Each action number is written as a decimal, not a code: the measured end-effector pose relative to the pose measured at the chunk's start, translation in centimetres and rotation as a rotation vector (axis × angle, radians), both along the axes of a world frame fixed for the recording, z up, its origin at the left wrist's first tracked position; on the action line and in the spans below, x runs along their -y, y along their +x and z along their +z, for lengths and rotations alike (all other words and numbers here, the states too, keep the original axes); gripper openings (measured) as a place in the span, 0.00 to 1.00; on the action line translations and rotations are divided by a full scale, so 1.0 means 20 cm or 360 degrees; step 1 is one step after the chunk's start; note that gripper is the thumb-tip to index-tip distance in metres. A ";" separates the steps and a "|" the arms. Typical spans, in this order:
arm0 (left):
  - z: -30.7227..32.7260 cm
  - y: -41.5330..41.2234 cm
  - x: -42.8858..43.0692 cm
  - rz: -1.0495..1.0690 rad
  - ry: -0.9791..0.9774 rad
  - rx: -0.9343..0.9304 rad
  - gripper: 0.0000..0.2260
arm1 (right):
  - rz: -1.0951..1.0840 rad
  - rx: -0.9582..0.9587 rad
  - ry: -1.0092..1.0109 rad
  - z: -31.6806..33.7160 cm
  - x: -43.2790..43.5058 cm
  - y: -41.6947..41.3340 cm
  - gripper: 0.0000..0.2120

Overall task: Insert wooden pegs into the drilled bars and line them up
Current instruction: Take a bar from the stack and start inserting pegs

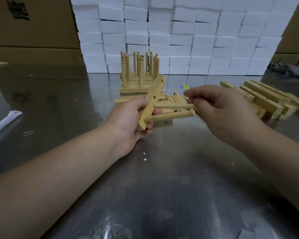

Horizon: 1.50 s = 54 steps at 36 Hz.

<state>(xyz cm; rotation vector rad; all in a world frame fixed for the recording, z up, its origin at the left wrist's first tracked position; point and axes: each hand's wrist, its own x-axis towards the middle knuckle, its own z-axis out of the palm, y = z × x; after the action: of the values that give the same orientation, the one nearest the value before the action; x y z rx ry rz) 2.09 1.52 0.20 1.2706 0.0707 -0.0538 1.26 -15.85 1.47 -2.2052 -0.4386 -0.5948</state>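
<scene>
Pale wood. Left hand [131, 121], 9 o'clock: fingers [142, 102] curl round the drilled bar [156, 91], which is held tilted above the bench [162, 169]. One seated peg [173, 115]. Second peg [173, 106], tip at the next hole, pinched by right hand [219, 109], 3 o'clock. Risk: skewed entry jams the peg; the bar twists in the grip.

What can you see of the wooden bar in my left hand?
A pale, flat wooden bar with drilled holes, two open toward its far end. The left hand grips its lower end, holding it tilted above the metal table. One peg sits in it near that end, jutting right; the right hand holds a second peg tip-first against it.
</scene>
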 end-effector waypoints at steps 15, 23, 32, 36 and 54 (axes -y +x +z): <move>-0.02 -0.01 0.01 -0.0155 0.0124 0.0096 0.12 | -0.0083 -0.0147 -0.0363 -0.03 -0.02 0.02 0.09; -0.02 0.00 0.01 -0.0125 0.0103 0.0085 0.11 | -0.0085 0.0132 0.0085 -0.01 0.00 0.00 0.08; -0.02 -0.01 0.01 -0.0166 0.0160 0.0093 0.13 | -0.0120 0.0265 0.0075 -0.03 -0.02 0.00 0.08; -0.02 -0.01 0.01 -0.0190 0.0177 0.0111 0.14 | -0.0115 0.0194 0.0022 -0.03 -0.01 0.01 0.06; -0.02 -0.03 0.02 -0.0271 0.0398 0.0253 0.15 | -0.0104 0.0017 -0.0342 -0.03 -0.03 -0.02 0.04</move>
<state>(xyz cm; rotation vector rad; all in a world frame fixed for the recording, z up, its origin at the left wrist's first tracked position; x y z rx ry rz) 1.49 1.14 -0.29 1.5245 -0.1727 -0.0925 0.94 -15.34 0.79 -2.4295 -0.4550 -0.6191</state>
